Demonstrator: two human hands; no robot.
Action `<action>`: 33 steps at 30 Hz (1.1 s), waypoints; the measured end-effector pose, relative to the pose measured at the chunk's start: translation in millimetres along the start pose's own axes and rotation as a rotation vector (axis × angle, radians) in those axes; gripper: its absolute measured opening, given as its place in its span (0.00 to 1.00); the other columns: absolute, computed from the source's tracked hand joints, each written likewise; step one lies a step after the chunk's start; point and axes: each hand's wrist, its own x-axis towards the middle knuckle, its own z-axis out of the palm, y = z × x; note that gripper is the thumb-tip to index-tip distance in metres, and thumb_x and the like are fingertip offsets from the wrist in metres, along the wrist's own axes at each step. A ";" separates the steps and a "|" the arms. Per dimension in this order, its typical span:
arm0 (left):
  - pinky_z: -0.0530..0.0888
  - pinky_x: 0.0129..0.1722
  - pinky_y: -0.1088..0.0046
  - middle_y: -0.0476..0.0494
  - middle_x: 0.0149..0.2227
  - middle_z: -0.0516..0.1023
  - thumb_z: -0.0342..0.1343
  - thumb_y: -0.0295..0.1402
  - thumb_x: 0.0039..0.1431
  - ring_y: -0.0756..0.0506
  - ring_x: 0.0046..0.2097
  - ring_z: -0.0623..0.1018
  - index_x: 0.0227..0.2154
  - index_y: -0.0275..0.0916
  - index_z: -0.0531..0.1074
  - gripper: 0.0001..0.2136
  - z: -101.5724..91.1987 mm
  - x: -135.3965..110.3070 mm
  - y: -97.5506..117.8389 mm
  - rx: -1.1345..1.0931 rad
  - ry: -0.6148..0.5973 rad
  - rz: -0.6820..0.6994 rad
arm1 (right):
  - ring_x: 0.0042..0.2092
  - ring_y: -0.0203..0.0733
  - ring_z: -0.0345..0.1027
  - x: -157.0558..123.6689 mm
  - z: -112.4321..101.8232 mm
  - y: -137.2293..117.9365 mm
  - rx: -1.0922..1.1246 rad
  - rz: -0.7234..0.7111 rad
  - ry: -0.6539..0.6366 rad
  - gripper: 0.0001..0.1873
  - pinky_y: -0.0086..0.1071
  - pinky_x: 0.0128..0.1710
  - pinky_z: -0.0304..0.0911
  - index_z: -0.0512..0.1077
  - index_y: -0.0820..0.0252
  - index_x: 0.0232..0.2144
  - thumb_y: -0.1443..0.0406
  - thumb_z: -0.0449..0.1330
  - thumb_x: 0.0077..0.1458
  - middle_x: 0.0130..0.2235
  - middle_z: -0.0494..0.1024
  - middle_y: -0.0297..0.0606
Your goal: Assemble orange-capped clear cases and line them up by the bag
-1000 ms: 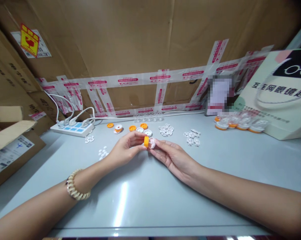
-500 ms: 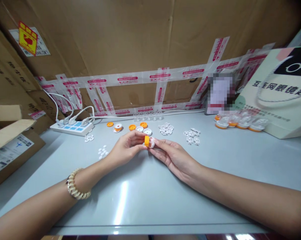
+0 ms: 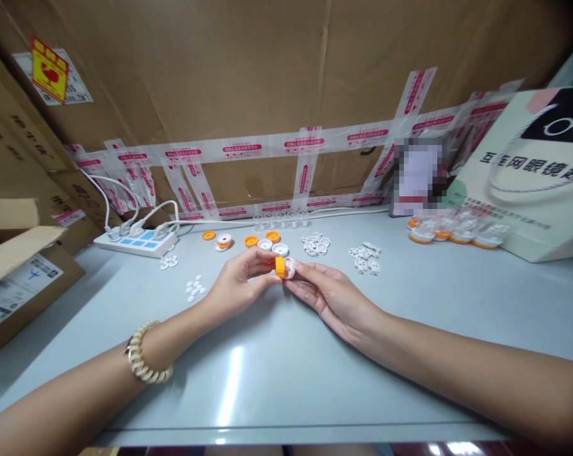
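Between thumb and fingers, my left hand (image 3: 243,277) grips an orange round plastic part (image 3: 279,268), seen edge-on. My right hand (image 3: 327,291) pinches a small white plastic part (image 3: 289,268) against its right side; the two parts touch, and fingers partly cover both. Just beyond the hands lie orange rings (image 3: 251,241) and white rings (image 3: 280,250). A heap of white cut-out pieces (image 3: 315,244) is behind my right hand, with a second group of white pieces (image 3: 364,258) farther right. Small white discs (image 3: 196,289) are scattered left of my left hand.
Clear cups (image 3: 281,220) stand in a row at the back. Assembled clear-and-orange pieces (image 3: 462,229) sit at right, by a paper bag (image 3: 528,171). At left are a power strip (image 3: 137,242) and an open carton (image 3: 25,285). A large cardboard box (image 3: 248,76) walls the back.
The orange part and the white part stay together in my hands, with only a slight shift in how they are held. The view has moved a little.
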 end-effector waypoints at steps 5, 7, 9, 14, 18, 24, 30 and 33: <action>0.70 0.49 0.61 0.38 0.41 0.76 0.59 0.28 0.48 0.42 0.45 0.76 0.37 0.34 0.67 0.12 0.3 -0.5 1.2 -0.002 0.004 -0.002 | 0.33 0.32 0.73 1.9 -0.4 0.6 0.033 0.022 -0.001 0.06 0.24 0.41 0.68 0.73 0.69 0.30 0.70 0.57 0.53 0.30 0.78 0.40; 0.70 0.49 0.61 0.38 0.41 0.76 0.59 0.28 0.49 0.42 0.45 0.76 0.38 0.34 0.67 0.12 0.0 -0.3 1.0 -0.014 -0.001 -0.003 | 0.34 0.32 0.73 2.3 -0.7 0.9 0.042 0.024 -0.004 0.06 0.24 0.41 0.68 0.73 0.69 0.29 0.70 0.57 0.53 0.30 0.78 0.40; 0.70 0.49 0.61 0.38 0.42 0.76 0.59 0.28 0.49 0.43 0.45 0.76 0.38 0.34 0.67 0.12 -0.6 0.0 0.5 -0.023 -0.013 0.000 | 0.34 0.32 0.73 2.1 -0.7 1.1 0.045 0.026 -0.003 0.05 0.25 0.42 0.68 0.73 0.69 0.29 0.70 0.58 0.52 0.30 0.78 0.39; 0.70 0.49 0.62 0.38 0.43 0.76 0.58 0.28 0.49 0.43 0.46 0.76 0.38 0.34 0.67 0.12 -1.2 -0.3 0.0 -0.001 -0.028 0.006 | 0.34 0.32 0.73 0.3 0.1 1.2 0.044 0.023 -0.006 0.05 0.25 0.43 0.68 0.74 0.69 0.30 0.70 0.59 0.51 0.31 0.78 0.40; 0.71 0.49 0.62 0.38 0.41 0.76 0.58 0.29 0.50 0.43 0.45 0.76 0.38 0.34 0.67 0.12 -1.0 -1.0 0.9 0.056 -0.018 0.021 | 0.34 0.32 0.73 -0.8 0.0 0.7 0.038 0.022 0.001 0.05 0.25 0.43 0.68 0.74 0.69 0.29 0.71 0.58 0.52 0.31 0.78 0.39; 0.71 0.50 0.62 0.39 0.42 0.76 0.57 0.29 0.52 0.43 0.46 0.76 0.39 0.34 0.68 0.11 -1.7 -2.7 2.9 0.181 -0.008 0.058 | 0.34 0.32 0.73 -1.1 -0.3 0.6 0.018 0.006 -0.020 0.05 0.25 0.43 0.68 0.73 0.69 0.29 0.71 0.58 0.52 0.30 0.78 0.40; 0.71 0.49 0.63 0.37 0.44 0.75 0.55 0.29 0.53 0.43 0.46 0.76 0.40 0.34 0.67 0.11 0.0 -5.1 5.3 0.225 -0.010 0.058 | 0.34 0.32 0.73 -1.6 1.2 1.2 0.024 -0.004 -0.019 0.04 0.25 0.43 0.68 0.73 0.68 0.27 0.71 0.59 0.51 0.29 0.78 0.38; 0.71 0.49 0.63 0.38 0.44 0.75 0.55 0.28 0.54 0.43 0.46 0.76 0.40 0.34 0.67 0.10 0.4 -5.9 6.0 0.263 -0.010 0.084 | 0.34 0.32 0.73 -1.7 0.1 2.1 0.029 -0.016 -0.030 0.03 0.25 0.43 0.68 0.73 0.67 0.26 0.70 0.60 0.49 0.28 0.78 0.37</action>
